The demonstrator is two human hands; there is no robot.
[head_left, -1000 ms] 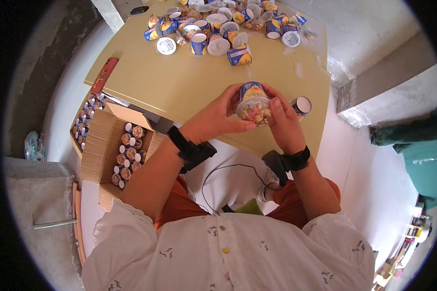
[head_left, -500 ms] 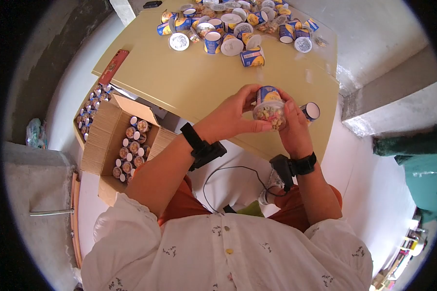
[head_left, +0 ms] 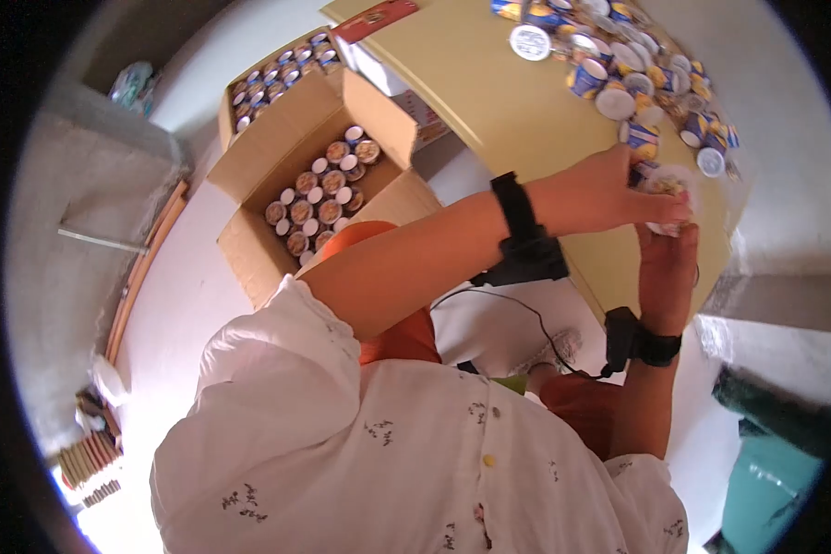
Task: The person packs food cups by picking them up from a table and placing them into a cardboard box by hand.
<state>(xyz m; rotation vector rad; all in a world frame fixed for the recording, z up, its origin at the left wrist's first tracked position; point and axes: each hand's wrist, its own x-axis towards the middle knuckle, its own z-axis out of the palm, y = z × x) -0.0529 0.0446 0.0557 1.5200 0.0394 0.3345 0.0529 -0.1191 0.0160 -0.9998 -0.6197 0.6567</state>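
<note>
Both my hands hold one snack cup [head_left: 667, 187], which has a clear plastic end showing pale and pink pieces and a blue printed end. My left hand [head_left: 602, 194] has its fingers closed round the cup's blue side, thumb over the clear part. From below, my right hand [head_left: 667, 263] grips the cup with its fingers against the near side. Fingers cover part of the cup. On the tan table [head_left: 517, 111] beyond lies a heap of blue-and-yellow cups [head_left: 639, 138], some tipped over, with white and clear ends.
An open cardboard box [head_left: 282, 138] with rows of filled cups [head_left: 330, 212] stands on the floor left of the table. Behind it is a second box of cups [head_left: 282, 78]. A red flat object [head_left: 376, 20] lies at the table's edge. A cable [head_left: 535, 319] hangs by my legs.
My view has swung left, so the table and hands appear farther right and the boxes nearer the middle. The cup stays in both hands and now shows its clear end more.
</note>
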